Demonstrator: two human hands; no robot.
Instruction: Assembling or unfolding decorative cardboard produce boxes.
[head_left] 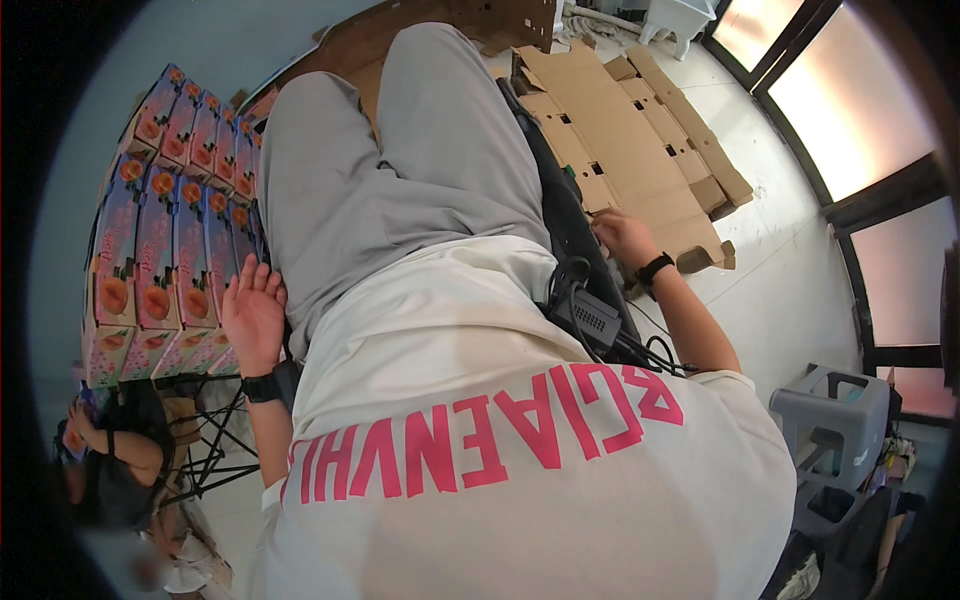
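Observation:
My left hand (257,312) is palm up with its fingers stretched out and nothing in it. It lies beside my left thigh, right next to a stack of colourful boxes (136,268) printed with orange fruit. Over on the other side, my right hand (624,238) is at the dark edge of the chair (565,215), with its fingers curled in. Whatever those fingers hold, if anything, is hidden. Just past that hand lies a flattened brown cardboard box (625,150). A black device with cables (590,318) rests between my waist and the chair's edge.
A large open cardboard box (515,25) stands ahead of my knees. Another person (125,450) is at the lower left, near a black folding frame (215,450). Grey plastic stools (830,425) stand at the right, below glazed doors (860,100). Pale floor tiles (775,270) lie between.

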